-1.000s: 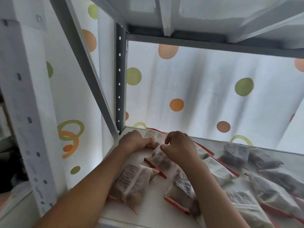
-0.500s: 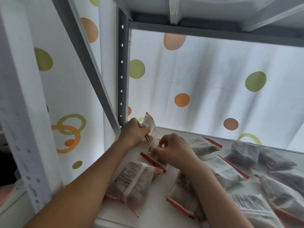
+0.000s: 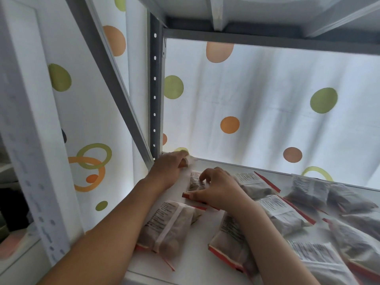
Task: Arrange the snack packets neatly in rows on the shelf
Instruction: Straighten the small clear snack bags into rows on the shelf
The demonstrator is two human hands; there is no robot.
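Snack packets [image 3: 273, 210] are spread flat on the white shelf [image 3: 197, 254].
One packet [image 3: 196, 183] is pinched by the curled right hand [image 3: 218, 189]; something blurry is held by the left hand [image 3: 167, 169] in the back corner.

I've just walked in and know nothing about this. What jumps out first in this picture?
Two bare hands reach to the shelf's back left corner: the left hand is at the corner by the post, and the right hand pinches a snack packet. More packets lie scattered across the white shelf, before a backlit curtain dotted green and orange.
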